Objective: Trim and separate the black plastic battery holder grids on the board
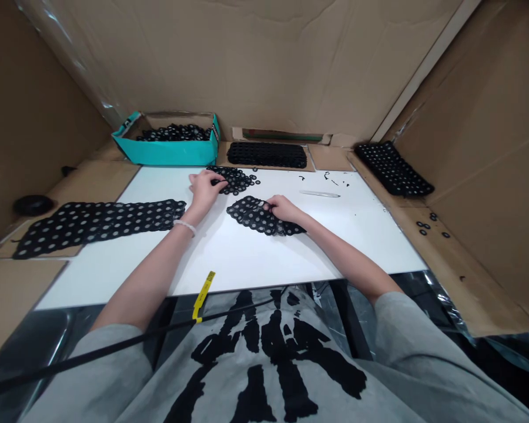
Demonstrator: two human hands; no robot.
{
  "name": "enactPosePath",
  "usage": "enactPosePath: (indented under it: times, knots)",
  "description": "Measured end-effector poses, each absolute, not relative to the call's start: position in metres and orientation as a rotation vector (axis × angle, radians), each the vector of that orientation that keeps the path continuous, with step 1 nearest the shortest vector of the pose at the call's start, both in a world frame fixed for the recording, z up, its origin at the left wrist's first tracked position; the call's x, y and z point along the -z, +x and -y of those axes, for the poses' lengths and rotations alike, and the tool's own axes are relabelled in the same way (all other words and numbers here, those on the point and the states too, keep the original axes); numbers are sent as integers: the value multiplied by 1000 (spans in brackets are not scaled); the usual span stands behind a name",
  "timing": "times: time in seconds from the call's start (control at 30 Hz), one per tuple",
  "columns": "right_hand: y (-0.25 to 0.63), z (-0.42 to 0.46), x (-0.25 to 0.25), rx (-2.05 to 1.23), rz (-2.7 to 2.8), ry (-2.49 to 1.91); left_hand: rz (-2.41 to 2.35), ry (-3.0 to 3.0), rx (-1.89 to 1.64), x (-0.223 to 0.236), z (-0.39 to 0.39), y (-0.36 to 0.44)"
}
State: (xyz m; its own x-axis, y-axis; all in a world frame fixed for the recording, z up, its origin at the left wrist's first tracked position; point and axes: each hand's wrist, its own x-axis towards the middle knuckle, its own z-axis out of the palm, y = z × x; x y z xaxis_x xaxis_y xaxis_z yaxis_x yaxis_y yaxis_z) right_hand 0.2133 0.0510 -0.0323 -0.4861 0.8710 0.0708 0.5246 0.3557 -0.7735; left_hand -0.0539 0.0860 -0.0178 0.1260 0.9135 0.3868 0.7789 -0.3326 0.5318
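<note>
On the white board, my left hand (206, 187) reaches to the near-left edge of a pile of small black rings (237, 181). Its thumb and fingers are closed in a pinch on a small dark piece that looks like one of these rings. My right hand (282, 208) is closed on the upper edge of a black perforated sheet (252, 215), which lies flat with white dots of the board showing through its holes. The pinching fingertips are partly hidden. A longer black perforated strip (110, 222) stretches out to the left, its right end beside my left wrist.
A turquoise box (171, 153) of black rings stands at the back left. Behind the board lies a stack of black sheets (267, 154). A white pen (320, 194), black scraps, another perforated sheet (392, 168) and loose rings (423, 225) are at right. Cardboard walls (264, 64) surround the board.
</note>
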Motion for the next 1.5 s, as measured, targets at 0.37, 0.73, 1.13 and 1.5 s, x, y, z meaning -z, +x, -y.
enactPosePath:
  times: [0.37,0.73,1.13,1.5]
  knots:
    - [237,-53,2,-1255,2287,-969,-1095,2410,-476,9,-50,-9]
    - [225,-38,0,-1070,2362,-1172,-1038,2457,-447,14,-48,-8]
    - [214,-37,21,-802,2158,-1204,-1299,2545,-649,4,-28,14]
    - [212,-38,25,-774,2132,-1239,-1666,2166,-983,13,-62,-18]
